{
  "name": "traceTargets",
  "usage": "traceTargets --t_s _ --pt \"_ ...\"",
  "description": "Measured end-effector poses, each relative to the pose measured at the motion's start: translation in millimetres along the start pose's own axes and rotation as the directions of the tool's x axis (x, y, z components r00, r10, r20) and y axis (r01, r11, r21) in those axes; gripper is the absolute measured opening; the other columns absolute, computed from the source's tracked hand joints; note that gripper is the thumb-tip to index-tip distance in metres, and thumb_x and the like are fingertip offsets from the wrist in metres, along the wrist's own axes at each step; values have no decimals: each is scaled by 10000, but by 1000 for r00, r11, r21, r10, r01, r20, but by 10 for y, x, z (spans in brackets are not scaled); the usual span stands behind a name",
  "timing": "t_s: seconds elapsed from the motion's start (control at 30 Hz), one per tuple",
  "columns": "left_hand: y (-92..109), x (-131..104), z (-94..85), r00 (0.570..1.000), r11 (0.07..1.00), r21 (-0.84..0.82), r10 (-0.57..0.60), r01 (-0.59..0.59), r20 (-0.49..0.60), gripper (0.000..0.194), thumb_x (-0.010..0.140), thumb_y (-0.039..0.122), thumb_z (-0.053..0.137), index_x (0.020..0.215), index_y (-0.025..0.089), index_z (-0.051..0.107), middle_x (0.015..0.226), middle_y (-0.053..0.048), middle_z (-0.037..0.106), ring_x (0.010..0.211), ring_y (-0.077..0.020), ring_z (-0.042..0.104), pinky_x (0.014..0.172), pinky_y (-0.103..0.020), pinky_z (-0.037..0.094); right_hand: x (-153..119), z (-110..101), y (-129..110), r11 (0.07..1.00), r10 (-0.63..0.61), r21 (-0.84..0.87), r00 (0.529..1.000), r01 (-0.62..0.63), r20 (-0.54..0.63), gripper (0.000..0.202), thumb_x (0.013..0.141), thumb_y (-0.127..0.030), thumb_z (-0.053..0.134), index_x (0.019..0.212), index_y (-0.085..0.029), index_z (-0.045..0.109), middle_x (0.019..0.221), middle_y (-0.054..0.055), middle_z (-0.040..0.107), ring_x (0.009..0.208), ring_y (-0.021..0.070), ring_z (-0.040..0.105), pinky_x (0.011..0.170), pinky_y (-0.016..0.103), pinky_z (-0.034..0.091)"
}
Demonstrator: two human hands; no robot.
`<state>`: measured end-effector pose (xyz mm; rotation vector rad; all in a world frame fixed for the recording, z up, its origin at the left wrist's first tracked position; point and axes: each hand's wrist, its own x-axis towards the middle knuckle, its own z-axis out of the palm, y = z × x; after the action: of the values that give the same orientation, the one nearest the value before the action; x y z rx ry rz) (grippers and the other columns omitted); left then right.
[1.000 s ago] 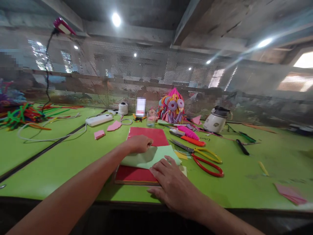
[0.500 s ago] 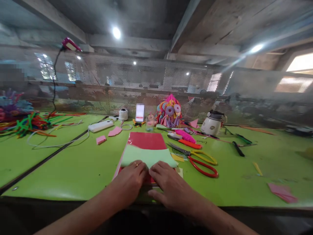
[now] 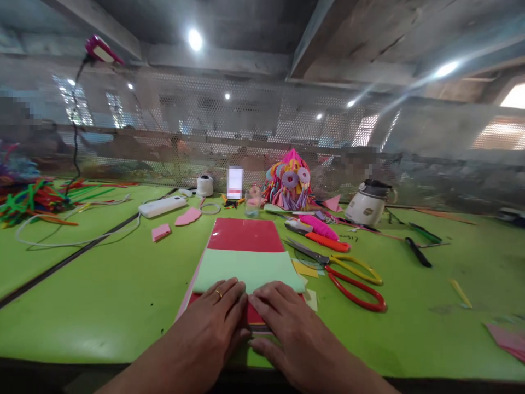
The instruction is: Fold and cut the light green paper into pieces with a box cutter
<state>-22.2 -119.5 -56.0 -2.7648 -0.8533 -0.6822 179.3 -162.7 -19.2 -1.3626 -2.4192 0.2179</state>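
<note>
A mint-green paper sheet (image 3: 248, 268), seemingly folded over, lies crosswise on a stack topped by a red sheet (image 3: 246, 234). My left hand (image 3: 213, 320), with a ring on one finger, rests its outstretched fingers on the green sheet's near edge. Beside it, my right hand (image 3: 287, 323) presses the same edge, fingers extended and thumb held apart near the table. Neither hand is wrapped round anything. The fingertips almost meet at the middle of the edge. To the right of the stack lie large scissors (image 3: 328, 262) with one yellow and one red handle.
Behind the scissors are an orange-handled cutter (image 3: 328, 242) and a pink bundle (image 3: 319, 227). A tasselled colourful piece (image 3: 289, 183), a phone (image 3: 235, 183) and a white-and-black jug (image 3: 367, 205) stand farther back. Pink scraps (image 3: 161, 232) and a white power bank-like block (image 3: 163, 207) lie left.
The green sheet now lies flatter, with a straighter far edge. Both hands stay at its near edge, fingers more stretched out. The camera view has shifted closer to the table.
</note>
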Motion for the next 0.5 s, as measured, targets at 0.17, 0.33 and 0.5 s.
traceTargets --t_s 0.17,0.33,0.5 --pt "12 13 -28 1000 1000 8 -26 26 16 415 881 308 517 1261 139 507 1304 -131 552 1218 -287 497 995 -444 472 -94 -7 105 994 -18 -111 999 14 -38 473 848 -459 569 1245 -206 521 1239 55 561 1180 250 440 1085 452 290" --pt "28 32 -47 1000 1000 -14 -14 14 -19 405 886 311 515 1250 134 518 1284 -133 568 1201 -287 512 983 -451 478 -287 -87 247 970 34 -235 993 -60 -114 448 890 -440 507 1241 -163 528 1251 115 552 1206 271 445 1033 470 364" --pt "29 23 -76 999 999 -29 -30 29 -20 411 883 306 525 1253 124 519 1279 -137 569 1205 -282 508 980 -438 480 -436 -90 304 949 64 -293 983 -113 -171 465 905 -442 473 1279 -167 500 1283 121 532 1229 275 440 1015 472 396"
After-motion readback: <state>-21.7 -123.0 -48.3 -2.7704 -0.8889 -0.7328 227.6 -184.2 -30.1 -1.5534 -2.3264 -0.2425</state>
